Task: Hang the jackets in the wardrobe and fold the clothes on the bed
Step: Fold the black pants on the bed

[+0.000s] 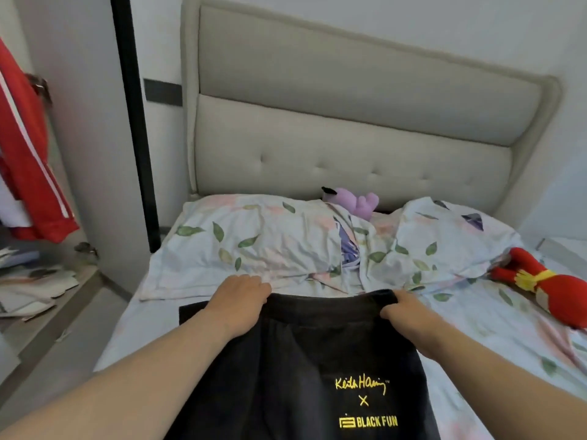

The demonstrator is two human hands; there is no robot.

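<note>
Garment (317,360) on bed (476,328), pillows (254,246) behind, headboard (349,122) beyond

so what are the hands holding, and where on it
Both grip the black garment along its far edge: the left hand towards the left of that edge, the right hand at its right corner.

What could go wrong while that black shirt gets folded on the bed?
1. The left hand and right hand grip the black shirt only along its far edge. Part of it sticks out sideways past the left hand, so the fold may come out crooked.
2. That edge lies close to the rumpled pillow. If it is pushed further, the shirt might bunch up against it.
</note>
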